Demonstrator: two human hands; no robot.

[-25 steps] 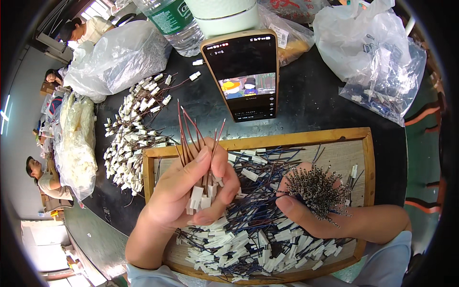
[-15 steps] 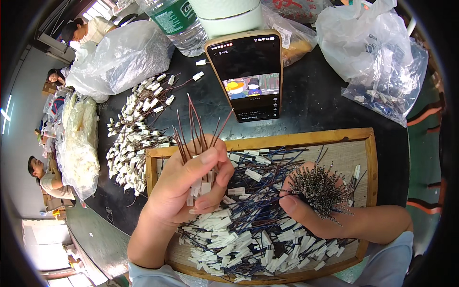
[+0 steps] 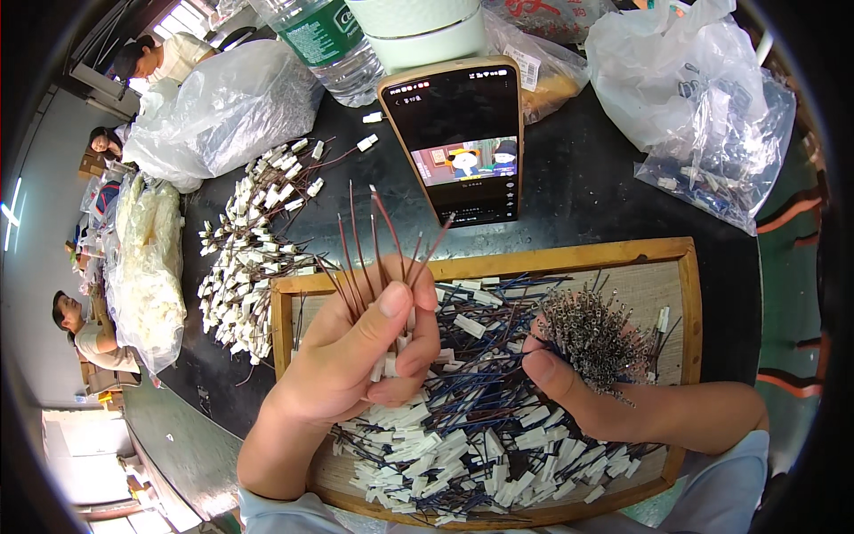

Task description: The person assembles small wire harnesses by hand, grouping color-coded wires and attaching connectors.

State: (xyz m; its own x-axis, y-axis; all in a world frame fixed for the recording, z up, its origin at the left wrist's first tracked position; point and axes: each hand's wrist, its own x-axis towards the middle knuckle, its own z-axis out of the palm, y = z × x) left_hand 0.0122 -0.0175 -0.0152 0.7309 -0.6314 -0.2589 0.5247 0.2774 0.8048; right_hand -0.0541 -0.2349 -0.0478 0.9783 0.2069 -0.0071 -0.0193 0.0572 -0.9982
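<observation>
My left hand is closed around several brown wires, their bare tips fanned upward above the thumb. White plastic connectors on their lower ends show between my fingers. My right hand grips a thick bundle of dark wires, whose many metal terminal ends point up toward me. Both hands are above a wooden-framed tray. Beneath them in the tray lies a heap of dark blue wires with white connectors.
Left of the tray, brown wires with white connectors are piled on the black table. A phone playing a cartoon leans on a pale green container beside a water bottle. Plastic bags stand around; other people sit at far left.
My left hand has shifted slightly right with the brown wires, and they spread more widely. The right hand's bundle has tilted a little, its ends fanning upward. The picture on the phone differs.
</observation>
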